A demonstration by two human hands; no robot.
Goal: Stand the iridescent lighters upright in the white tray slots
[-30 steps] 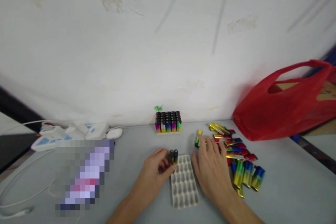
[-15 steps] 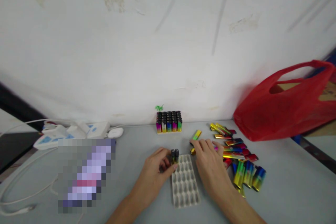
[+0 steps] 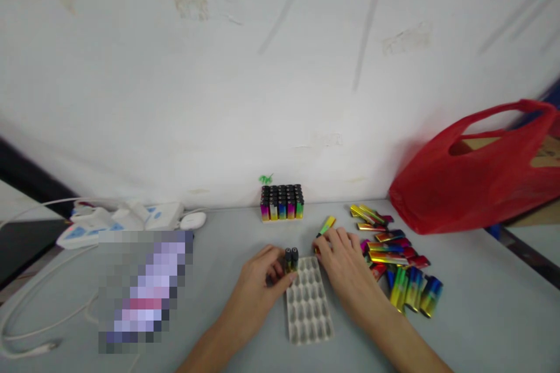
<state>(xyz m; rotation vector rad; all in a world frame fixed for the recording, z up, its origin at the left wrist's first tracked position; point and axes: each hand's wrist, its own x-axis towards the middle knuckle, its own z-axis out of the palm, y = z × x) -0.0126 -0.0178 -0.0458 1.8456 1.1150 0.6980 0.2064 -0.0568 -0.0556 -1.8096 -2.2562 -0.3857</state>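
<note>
A pale tray point(image 3: 310, 309) with rows of oval slots lies in front of me. Two black-topped lighters point(image 3: 291, 254) stand side by side in its far left corner. My left hand point(image 3: 266, 271) is closed about that corner, thumb in front of the two lighters and fingers curled on their left. To the right of the tray's far end, my right hand point(image 3: 343, 253) is bent down with its fingertips drawn together on a lighter, mostly hidden beneath them. Just beyond these fingers lies a yellow-green lighter point(image 3: 328, 225). Loose shiny lighters point(image 3: 389, 256) are piled right of this hand.
A filled block of upright lighters point(image 3: 282, 210) stands against the wall. At the right is a red plastic bag point(image 3: 472, 186). A power strip point(image 3: 126, 224), white cables and a blurred-out purple object point(image 3: 149, 285) occupy the left side.
My right hand has shifted slightly left, closer to the tray, with its fingers drawn in. My left hand and the two standing lighters stay in place.
</note>
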